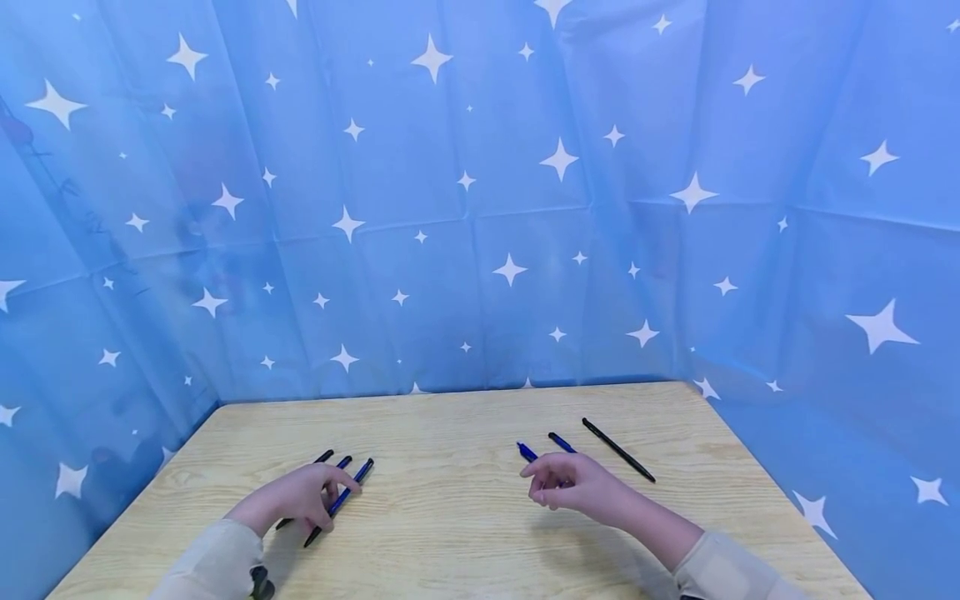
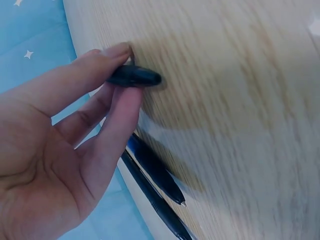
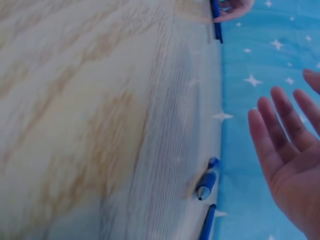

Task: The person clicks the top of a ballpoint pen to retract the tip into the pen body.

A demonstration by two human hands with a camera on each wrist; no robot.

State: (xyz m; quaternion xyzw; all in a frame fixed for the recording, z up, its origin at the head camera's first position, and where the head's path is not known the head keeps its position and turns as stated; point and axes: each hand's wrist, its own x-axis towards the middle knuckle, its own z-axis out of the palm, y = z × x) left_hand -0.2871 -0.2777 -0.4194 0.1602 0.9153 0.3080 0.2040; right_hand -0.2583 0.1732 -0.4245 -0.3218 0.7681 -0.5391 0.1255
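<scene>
Between thumb and fingertips, my left hand (image 1: 300, 493) pinches a blue pen with black ends (image 1: 365, 470), slanting over the table. In the left wrist view its dark end (image 2: 142, 76) pokes out from the fingers. Beside it lie a blue-and-black pen (image 1: 344, 462) and a black pen (image 1: 325, 456), both partly hidden by the hand. My right hand (image 1: 581, 485) hovers over the table's right side, fingers loosely bent and holding nothing. Partly behind it are a blue pen (image 1: 527, 452) and a dark blue pen with a black end (image 1: 561, 442).
To the right of the right hand a long black pen (image 1: 618, 450) lies slanted on the wood-grain table (image 1: 442, 517). A blue curtain with white stars (image 1: 465, 283) hangs behind the table's back edge and along both sides.
</scene>
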